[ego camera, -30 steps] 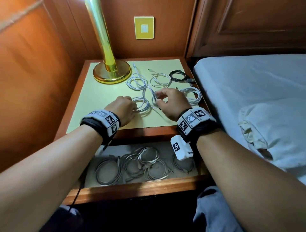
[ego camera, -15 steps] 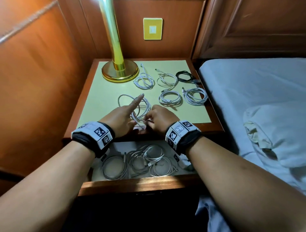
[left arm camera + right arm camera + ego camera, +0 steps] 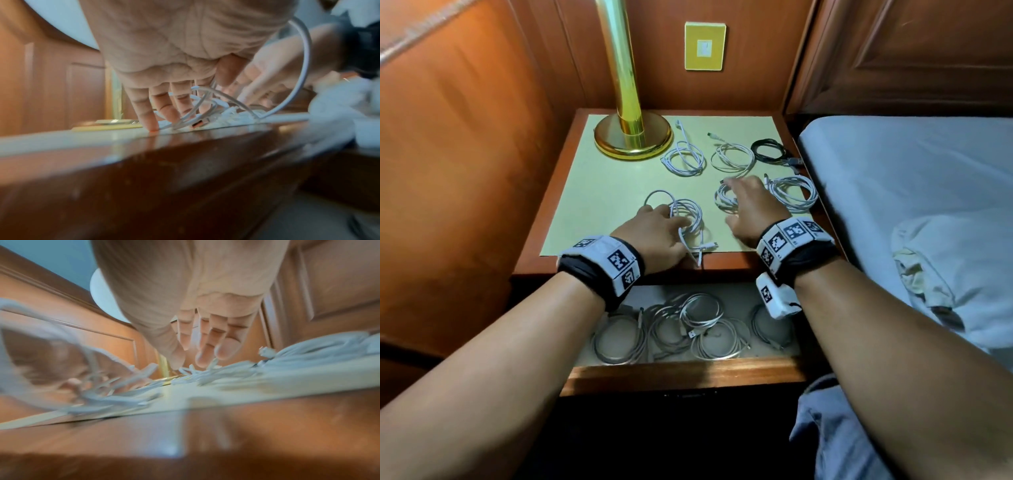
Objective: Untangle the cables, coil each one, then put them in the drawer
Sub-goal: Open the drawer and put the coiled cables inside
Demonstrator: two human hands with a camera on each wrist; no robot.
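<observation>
Looking from the head: my left hand [image 3: 659, 233] lies on the loose white cable [image 3: 685, 219] near the nightstand's [image 3: 571, 192] front edge, fingers spread and straight across its loops, its plug end trailing over the wooden lip.
Head, right side: my right hand [image 3: 748, 209] reaches over a second white coil [image 3: 724, 198], fingers extended, not clamped on it.
Head, further back: two white coils [image 3: 685, 159] and [image 3: 732, 159], a black coil [image 3: 768, 150] and another white coil [image 3: 794, 192] lie apart on the yellow mat [image 3: 599, 185], beside the brass lamp base [image 3: 633, 137].
Head, drawer: the open drawer [image 3: 681, 371] below holds several coiled cables [image 3: 688, 325].
Left wrist: my fingertips [image 3: 153, 125] press the tabletop, straight, with white cable strands [image 3: 203, 104] threaded between them.
Right wrist: blurred; my fingers [image 3: 207, 353] hang straight and apart just above white cable [image 3: 207, 374], gripping nothing.
</observation>
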